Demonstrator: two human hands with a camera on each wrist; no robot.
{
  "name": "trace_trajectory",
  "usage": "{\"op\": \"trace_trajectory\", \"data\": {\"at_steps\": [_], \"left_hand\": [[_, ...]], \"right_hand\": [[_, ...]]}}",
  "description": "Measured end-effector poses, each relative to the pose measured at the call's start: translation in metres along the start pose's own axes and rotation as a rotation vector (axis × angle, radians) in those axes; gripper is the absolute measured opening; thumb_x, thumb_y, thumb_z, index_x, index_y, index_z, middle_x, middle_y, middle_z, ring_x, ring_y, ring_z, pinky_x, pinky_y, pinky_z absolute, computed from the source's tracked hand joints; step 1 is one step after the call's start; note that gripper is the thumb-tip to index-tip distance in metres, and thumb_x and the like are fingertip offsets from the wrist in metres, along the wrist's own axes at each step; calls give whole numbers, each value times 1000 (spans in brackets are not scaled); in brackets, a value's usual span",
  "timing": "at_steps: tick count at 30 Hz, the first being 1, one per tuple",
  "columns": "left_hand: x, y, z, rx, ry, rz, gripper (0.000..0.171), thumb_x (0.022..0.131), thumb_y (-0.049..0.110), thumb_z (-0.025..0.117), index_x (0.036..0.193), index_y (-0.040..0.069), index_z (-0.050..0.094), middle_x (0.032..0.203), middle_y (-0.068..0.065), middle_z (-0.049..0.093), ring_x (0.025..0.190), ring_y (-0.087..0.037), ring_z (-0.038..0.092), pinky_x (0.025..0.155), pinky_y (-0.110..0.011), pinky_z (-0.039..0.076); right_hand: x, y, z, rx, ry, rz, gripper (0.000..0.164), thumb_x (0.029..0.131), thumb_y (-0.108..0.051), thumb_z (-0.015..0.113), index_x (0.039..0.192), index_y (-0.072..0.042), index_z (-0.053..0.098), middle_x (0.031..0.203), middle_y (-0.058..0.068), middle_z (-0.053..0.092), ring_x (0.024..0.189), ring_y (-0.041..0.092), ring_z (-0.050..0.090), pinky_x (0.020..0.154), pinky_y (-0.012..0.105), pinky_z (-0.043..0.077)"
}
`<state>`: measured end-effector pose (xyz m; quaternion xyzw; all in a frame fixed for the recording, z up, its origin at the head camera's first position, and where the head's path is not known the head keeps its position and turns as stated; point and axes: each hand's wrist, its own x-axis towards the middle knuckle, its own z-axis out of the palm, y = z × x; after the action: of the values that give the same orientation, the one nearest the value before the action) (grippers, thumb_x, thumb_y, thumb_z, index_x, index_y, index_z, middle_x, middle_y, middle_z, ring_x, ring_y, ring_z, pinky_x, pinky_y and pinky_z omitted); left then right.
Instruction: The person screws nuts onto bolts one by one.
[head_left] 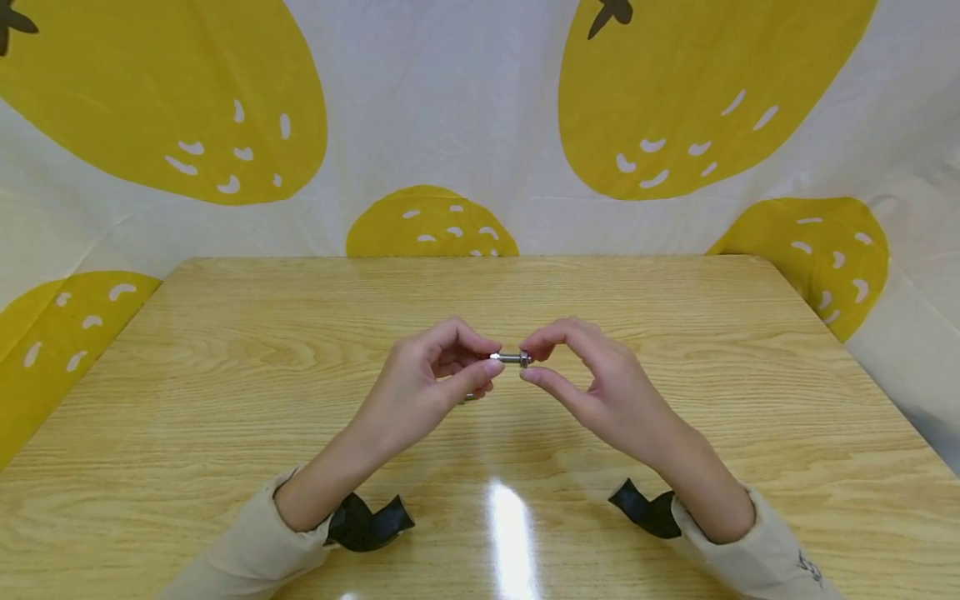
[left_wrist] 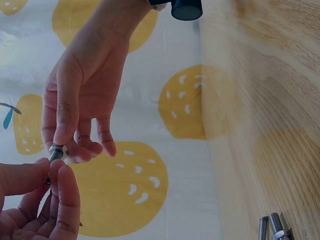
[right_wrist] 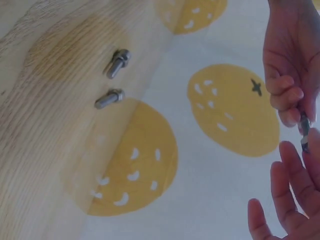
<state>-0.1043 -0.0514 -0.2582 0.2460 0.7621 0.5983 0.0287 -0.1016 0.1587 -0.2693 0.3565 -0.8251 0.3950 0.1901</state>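
A small silver bolt lies level between both hands above the table. My left hand pinches its head end between thumb and index finger, the other fingers curled behind. At the opposite end, my right hand holds a nut between thumb and index fingertip, and a little of the thread pokes out beyond it. The left wrist view shows the threaded shank between the two hands. In the right wrist view the fingers partly hide the bolt, and my right hand's other fingers are spread.
Two more bolts with nuts on them, one and another, lie on the wooden table. My left hand mostly covers them in the head view. A white cloth with yellow fruit prints hangs behind the table.
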Motion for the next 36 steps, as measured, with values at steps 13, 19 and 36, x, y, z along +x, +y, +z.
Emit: {"op": "trace_trajectory", "data": {"at_steps": [13, 19, 36], "left_hand": [[-1, 2, 1, -46, -22, 34, 10, 86, 3, 64, 96, 1, 61, 84, -11, 66, 68, -15, 64, 64, -31, 57], [-2, 3, 3, -30, -29, 64, 10, 86, 2, 64, 95, -1, 61, 84, -12, 67, 67, -13, 63, 63, -30, 56], [-2, 2, 1, -30, -20, 34, 10, 87, 4, 64, 96, 1, 61, 86, -10, 67, 68, -14, 64, 64, -31, 57]], "right_hand": [[-2, 1, 4, -4, -21, 48, 6, 91, -12, 58, 90, -11, 63, 85, -7, 62, 84, 8, 52, 73, 26, 44], [0, -2, 5, -6, -39, 131, 27, 98, -15, 47, 76, -16, 63, 76, -10, 62, 78, 7, 51, 74, 27, 40], [1, 0, -3, 10, -1, -66, 27, 80, -8, 72, 104, -9, 58, 97, -2, 62, 89, 11, 55, 80, 22, 46]]}}
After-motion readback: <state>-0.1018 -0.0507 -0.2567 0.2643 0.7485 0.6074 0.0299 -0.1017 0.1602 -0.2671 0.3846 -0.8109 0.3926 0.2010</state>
